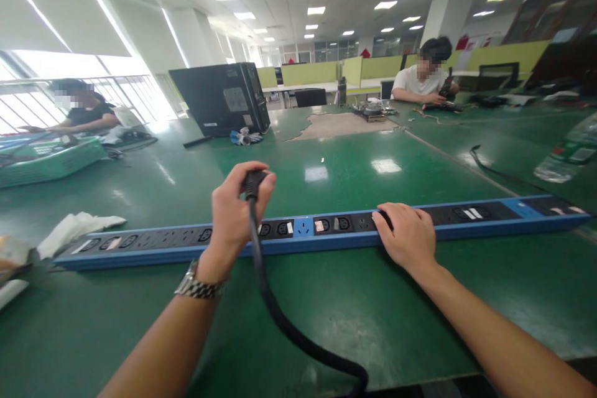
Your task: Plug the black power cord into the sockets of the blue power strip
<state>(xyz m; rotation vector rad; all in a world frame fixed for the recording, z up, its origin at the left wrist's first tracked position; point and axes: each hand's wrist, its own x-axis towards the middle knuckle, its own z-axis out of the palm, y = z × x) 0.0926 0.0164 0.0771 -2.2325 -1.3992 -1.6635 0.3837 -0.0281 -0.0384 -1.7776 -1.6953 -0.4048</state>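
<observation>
A long blue power strip (pixel 494 221) with black sockets lies across the green table (pixel 354 305) in front of me. My left hand (pixel 236 214) is closed round the black plug (pixel 253 183) of a thick black cable (pixel 284 323), held just above the strip's left half. The cable runs down toward me and off the table's near edge. My right hand (pixel 405 236) rests on top of the strip near its middle, fingers curled over it and pressing it down. A metal watch sits on my left wrist.
A black computer case (pixel 224 98) stands at the back with white gloves beside it. White cloth (pixel 77 230) lies at the left. A plastic bottle (pixel 566 149) lies at the right. One person sits far left by a green basket (pixel 51 161), another at the far right.
</observation>
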